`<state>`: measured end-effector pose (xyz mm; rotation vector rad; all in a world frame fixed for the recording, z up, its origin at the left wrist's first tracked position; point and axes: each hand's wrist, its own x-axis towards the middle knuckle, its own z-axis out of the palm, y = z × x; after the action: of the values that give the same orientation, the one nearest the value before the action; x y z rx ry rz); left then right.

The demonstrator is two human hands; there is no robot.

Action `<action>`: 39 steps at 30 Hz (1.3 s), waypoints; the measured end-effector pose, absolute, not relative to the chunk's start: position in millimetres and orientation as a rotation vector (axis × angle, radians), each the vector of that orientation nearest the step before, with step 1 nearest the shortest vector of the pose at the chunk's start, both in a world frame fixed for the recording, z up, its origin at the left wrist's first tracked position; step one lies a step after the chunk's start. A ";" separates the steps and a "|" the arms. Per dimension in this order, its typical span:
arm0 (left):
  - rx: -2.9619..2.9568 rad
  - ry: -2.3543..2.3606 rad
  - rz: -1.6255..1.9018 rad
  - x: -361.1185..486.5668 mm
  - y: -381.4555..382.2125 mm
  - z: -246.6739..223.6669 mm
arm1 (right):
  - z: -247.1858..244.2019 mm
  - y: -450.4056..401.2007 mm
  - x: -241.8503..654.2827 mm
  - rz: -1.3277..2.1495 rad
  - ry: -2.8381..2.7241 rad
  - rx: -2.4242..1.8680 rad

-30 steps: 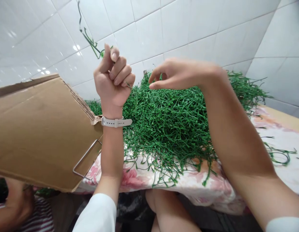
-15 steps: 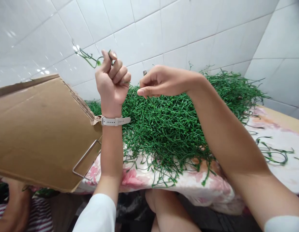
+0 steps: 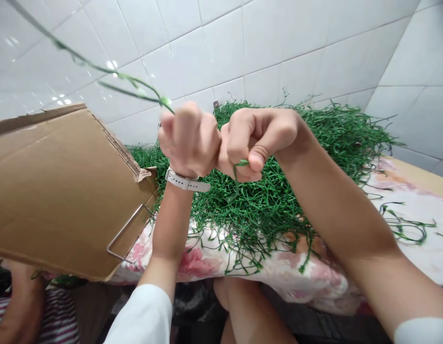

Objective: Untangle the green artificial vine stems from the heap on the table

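Observation:
My left hand [image 3: 191,141], with a pale strap on its wrist, is closed around a long thin green stem [image 3: 139,85] that runs off toward the upper left. Its fingers are slightly blurred. Against it on the right sits my right hand [image 3: 259,138], knuckles touching. Between its thumb and finger it pinches the end of another thin green stem [image 3: 236,173], which curls downward. Beneath both hands lies a large tangled heap of similar green stems [image 3: 271,205], plastic-looking and with small nodes.
The heap rests on a floral cloth [image 3: 203,265] along a white tiled wall [image 3: 264,48]. A large cardboard panel [image 3: 64,191] stands at left, with a bent metal wire [image 3: 124,232] near its corner. Loose stems [image 3: 409,227] lie at right. Another person's arm [image 3: 24,296] shows lower left.
My left hand has moved right and turned over, meeting the right hand. The stem in it now stretches long toward the upper left. My right hand has shifted slightly right, fingers curled inward.

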<state>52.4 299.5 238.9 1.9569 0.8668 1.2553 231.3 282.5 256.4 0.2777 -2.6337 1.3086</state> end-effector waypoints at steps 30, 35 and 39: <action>1.767 0.232 1.547 68.9 297.9 261.8 | 269.4 291.3 250.1 0.146 -2.124 -0.655; 1.692 0.237 1.482 69.1 294.0 264.5 | 271.1 290.8 244.9 0.045 -1.997 -0.693; 1.931 0.446 1.588 54.7 299.6 268.1 | 279.5 283.4 260.8 0.256 -1.957 -0.726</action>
<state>54.7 299.6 268.1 1.9310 0.4455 1.5879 260.8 283.4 279.5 -0.7257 -1.9567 0.2564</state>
